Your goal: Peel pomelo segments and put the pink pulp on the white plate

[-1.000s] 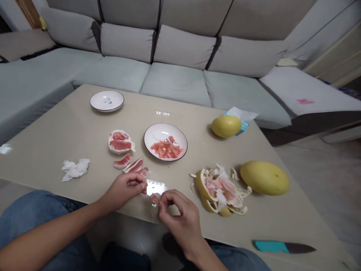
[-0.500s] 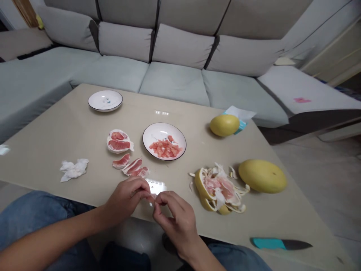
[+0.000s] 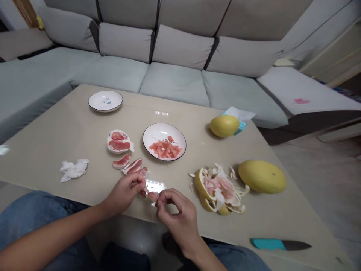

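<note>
The right hand's (image 3: 177,214) grip is clamped on a small, pink pomelo segment (image 3: 153,195) at the beige glass worktop's (image 3: 56,146) near edge, the left hand's (image 3: 124,194) grip pinched together just beside it, a round white plate (image 3: 166,130) of pink pulp (image 3: 165,149) at twelve o'clock.

The pomelo pulp (image 3: 165,149) on the white plate (image 3: 162,131) is coloured salmon pink, and the same pink is seen on the small piece of pulp (image 3: 153,195). A thin dark line is seen around the plate's rim. The whole pomelo (image 3: 262,177) is yellow. The knife handle (image 3: 267,244) is turquoise, the knife blade (image 3: 296,245) is dark grey, and the sofa cushions (image 3: 175,79) are plain pale grey-green.
</note>
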Motion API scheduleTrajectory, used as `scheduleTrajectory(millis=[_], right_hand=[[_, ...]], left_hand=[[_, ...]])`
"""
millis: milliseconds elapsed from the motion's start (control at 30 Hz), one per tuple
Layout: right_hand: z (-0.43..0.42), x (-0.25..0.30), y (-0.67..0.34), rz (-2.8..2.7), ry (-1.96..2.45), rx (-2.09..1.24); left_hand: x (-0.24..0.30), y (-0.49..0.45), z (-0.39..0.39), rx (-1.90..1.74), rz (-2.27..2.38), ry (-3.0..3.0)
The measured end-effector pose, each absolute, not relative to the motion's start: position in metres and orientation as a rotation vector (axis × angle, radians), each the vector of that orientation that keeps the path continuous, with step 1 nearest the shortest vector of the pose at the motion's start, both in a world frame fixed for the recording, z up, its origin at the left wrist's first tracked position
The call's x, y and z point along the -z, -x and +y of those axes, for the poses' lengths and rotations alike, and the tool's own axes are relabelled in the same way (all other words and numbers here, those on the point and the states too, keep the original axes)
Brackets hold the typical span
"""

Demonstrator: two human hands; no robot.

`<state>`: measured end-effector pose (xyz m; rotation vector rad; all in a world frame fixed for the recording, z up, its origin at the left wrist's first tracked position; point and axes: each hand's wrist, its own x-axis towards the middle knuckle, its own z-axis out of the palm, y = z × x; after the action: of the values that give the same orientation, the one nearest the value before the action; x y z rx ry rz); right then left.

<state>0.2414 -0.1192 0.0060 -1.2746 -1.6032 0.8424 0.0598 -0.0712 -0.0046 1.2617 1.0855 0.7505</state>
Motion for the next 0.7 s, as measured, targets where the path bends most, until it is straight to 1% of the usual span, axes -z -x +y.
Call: scheduleTrajectory(millis=[167,267,433,600,700], right_hand=[[-0.11,0.0,-0.245,-1.126,1.28,-1.396],[-0.105,0.004,-0.248,-0.971,1.219,-1.583],[-0.101,0.002,-0.253,-0.973,1.199,-1.685],[-0.1,-0.005,-0.255,-1.058,1.258,-1.677],[-0.1,-0.004,-0.255,-1.122,1.276,-1.729]], left_hand=[[0.003,-0.062,-0.077,-0.666,1.047,-1.266],[0.002,-0.061,-0.078,-0.54,1.001,-1.279],[0.007,-0.053,-0.071,-0.477,1.002,-1.348],[0.002,-0.051,-0.065,-0.671,1.141,-1.425],[-0.007,-0.054,-0.068,-0.614,1.048,-1.309]])
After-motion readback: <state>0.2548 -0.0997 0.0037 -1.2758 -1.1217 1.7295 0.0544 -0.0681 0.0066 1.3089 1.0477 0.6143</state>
